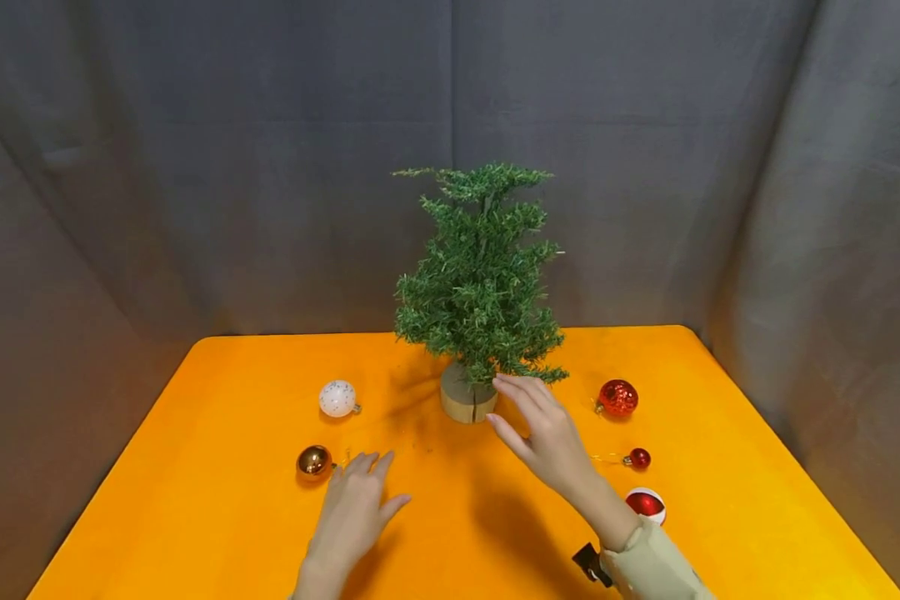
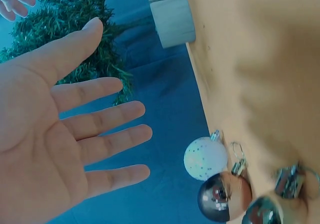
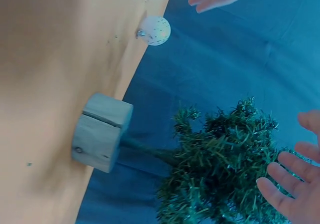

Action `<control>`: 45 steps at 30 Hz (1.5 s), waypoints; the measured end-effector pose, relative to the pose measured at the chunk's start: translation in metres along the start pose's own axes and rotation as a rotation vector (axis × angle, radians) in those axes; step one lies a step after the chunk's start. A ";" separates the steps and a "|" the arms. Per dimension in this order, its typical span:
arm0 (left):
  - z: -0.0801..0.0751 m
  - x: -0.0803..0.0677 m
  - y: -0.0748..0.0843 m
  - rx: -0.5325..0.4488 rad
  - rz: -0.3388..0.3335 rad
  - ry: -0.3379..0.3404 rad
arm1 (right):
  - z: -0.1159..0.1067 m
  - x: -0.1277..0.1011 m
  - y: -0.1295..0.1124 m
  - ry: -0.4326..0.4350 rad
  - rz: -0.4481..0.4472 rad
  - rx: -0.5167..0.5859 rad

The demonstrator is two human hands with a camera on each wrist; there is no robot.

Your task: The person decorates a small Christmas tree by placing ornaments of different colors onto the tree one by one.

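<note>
A small green artificial tree (image 1: 482, 275) stands on a wooden block base (image 1: 466, 399) at the back middle of the orange table (image 1: 210, 467). My right hand (image 1: 543, 429) hovers open just right of the base, fingertips near the lowest branches. My left hand (image 1: 354, 510) is open, palm down, low over the table near a gold bauble (image 1: 314, 462). A white speckled bauble (image 1: 337, 398) lies farther back. In the left wrist view my palm (image 2: 55, 144) is spread, with the white bauble (image 2: 205, 158) and gold bauble (image 2: 223, 196) beyond. The right wrist view shows the base (image 3: 101, 132) and tree (image 3: 220, 169).
To the right of the tree lie a glittery red bauble (image 1: 618, 397), a small red bauble (image 1: 638, 458) and a red-and-white bauble (image 1: 646, 504) by my right sleeve. A grey curtain (image 1: 195, 167) hangs behind the table.
</note>
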State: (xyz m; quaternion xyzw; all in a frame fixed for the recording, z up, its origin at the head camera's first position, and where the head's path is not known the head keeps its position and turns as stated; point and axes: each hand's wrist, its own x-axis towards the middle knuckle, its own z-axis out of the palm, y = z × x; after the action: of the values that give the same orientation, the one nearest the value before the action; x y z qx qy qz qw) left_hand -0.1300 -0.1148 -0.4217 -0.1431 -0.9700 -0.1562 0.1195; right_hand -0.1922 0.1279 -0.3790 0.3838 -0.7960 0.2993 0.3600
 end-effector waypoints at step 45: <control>-0.019 -0.038 -0.058 -0.355 -0.300 -0.154 | 0.025 0.061 0.008 0.011 -0.157 -0.160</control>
State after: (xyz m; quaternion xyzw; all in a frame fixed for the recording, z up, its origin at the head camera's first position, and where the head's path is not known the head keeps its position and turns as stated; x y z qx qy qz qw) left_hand -0.1091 -0.1831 -0.4302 -0.0279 -0.9439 -0.3289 -0.0063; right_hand -0.2343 0.0892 -0.3457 0.4135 -0.7827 0.2079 0.4162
